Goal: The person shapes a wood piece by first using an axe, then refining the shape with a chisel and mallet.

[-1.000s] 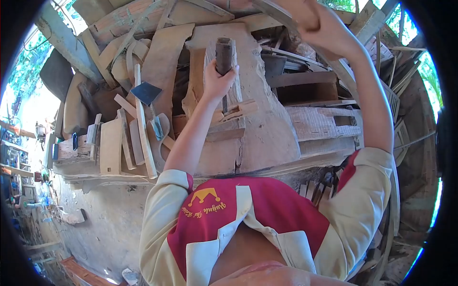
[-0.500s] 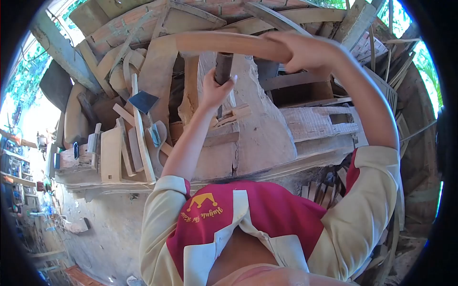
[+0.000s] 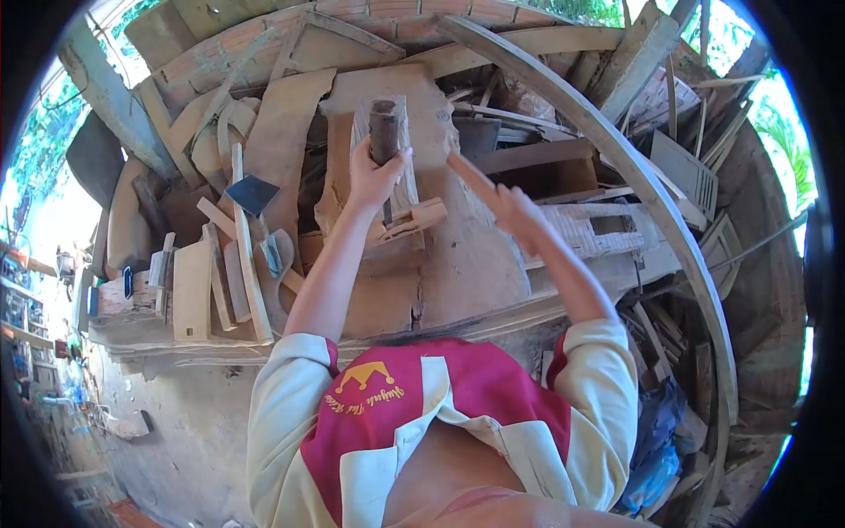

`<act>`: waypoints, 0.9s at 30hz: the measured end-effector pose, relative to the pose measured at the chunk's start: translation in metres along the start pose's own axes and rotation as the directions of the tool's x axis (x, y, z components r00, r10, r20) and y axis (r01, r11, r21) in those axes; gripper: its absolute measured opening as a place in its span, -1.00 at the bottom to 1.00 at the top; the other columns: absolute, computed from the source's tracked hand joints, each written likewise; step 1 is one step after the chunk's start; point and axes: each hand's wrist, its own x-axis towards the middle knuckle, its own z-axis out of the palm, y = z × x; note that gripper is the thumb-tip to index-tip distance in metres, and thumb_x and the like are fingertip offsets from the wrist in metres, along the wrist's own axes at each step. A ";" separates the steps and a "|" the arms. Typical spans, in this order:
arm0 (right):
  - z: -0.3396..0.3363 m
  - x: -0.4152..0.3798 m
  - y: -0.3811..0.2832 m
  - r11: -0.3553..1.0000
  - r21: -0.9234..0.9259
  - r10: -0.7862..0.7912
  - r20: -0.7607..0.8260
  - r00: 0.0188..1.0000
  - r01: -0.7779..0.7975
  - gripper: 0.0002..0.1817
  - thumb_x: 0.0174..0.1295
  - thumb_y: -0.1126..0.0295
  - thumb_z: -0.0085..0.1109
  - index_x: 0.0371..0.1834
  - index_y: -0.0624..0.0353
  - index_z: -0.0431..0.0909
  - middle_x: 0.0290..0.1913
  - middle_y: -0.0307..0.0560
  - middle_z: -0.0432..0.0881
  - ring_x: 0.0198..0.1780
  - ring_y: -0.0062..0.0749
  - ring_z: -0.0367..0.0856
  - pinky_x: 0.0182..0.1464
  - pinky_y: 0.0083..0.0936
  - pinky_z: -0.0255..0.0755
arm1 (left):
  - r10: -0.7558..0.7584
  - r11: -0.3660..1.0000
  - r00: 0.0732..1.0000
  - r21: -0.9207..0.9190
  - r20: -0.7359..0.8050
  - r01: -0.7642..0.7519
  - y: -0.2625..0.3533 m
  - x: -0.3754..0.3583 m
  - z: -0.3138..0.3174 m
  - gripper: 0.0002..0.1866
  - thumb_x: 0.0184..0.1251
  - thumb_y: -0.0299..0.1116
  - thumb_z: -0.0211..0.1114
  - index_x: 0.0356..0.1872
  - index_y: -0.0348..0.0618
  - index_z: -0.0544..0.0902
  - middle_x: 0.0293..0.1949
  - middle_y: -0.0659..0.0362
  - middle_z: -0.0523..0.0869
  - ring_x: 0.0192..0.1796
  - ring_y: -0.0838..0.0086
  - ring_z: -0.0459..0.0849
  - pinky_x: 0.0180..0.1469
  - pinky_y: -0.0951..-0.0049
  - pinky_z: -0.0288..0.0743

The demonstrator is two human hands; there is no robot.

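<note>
My left hand (image 3: 376, 176) is closed around the dark handle of a chisel (image 3: 385, 130), which stands upright with its blade down at a small notched wood piece (image 3: 418, 219). Under and behind them lies a pale wood block (image 3: 401, 106). To the right, my right hand (image 3: 517, 214) is wrapped round a wooden stick (image 3: 472, 179) that slants up and left; its far end stops short of the chisel handle. The broad wooden slab (image 3: 475, 264) lies beneath both hands.
Wood offcuts (image 3: 198, 282) and a dark square plate (image 3: 253, 194) are on the left. A long curved wooden strip (image 3: 651, 189) arches down the right side. A pale block with a rectangular hole (image 3: 576, 231) lies right of the slab.
My right hand has swung down and toward me with the stick, away from above the chisel. My left hand and the chisel sit slightly further left in view.
</note>
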 end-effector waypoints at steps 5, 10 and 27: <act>0.024 -0.031 -0.011 0.991 -0.064 -0.124 -0.169 0.978 0.115 -0.31 -0.04 0.27 0.23 0.19 0.17 0.16 -0.01 0.16 0.36 0.03 0.07 0.39 -0.06 -0.18 0.41 | -0.041 0.999 0.998 0.005 -0.048 0.042 0.005 -0.001 0.004 -0.82 0.05 -0.45 0.30 -0.49 -0.18 0.43 -0.68 0.33 0.44 -0.66 0.70 0.39 -0.64 0.63 0.23; 0.024 -0.041 -0.018 0.994 -0.002 -0.109 -0.037 0.993 0.109 -0.39 0.04 0.25 0.16 0.18 0.17 0.24 -0.03 0.14 0.37 0.02 0.04 0.40 -0.04 -0.16 0.38 | -0.033 0.999 0.999 0.022 -0.043 0.034 0.001 -0.001 0.003 -0.82 0.05 -0.42 0.31 -0.50 -0.18 0.43 -0.67 0.34 0.44 -0.66 0.71 0.38 -0.64 0.63 0.22; -0.094 0.036 -0.189 0.099 0.844 -0.585 -0.380 0.716 0.528 -0.51 0.04 0.28 0.25 0.01 0.23 0.34 -0.17 -0.05 0.54 -0.10 -0.40 0.49 -0.05 -0.49 0.39 | 0.090 0.989 0.995 0.121 -0.034 -0.086 -0.012 0.006 0.001 -0.65 -0.07 -0.44 0.29 -0.19 -0.27 0.48 -0.46 0.26 0.53 -0.40 0.61 0.47 -0.40 0.56 0.34</act>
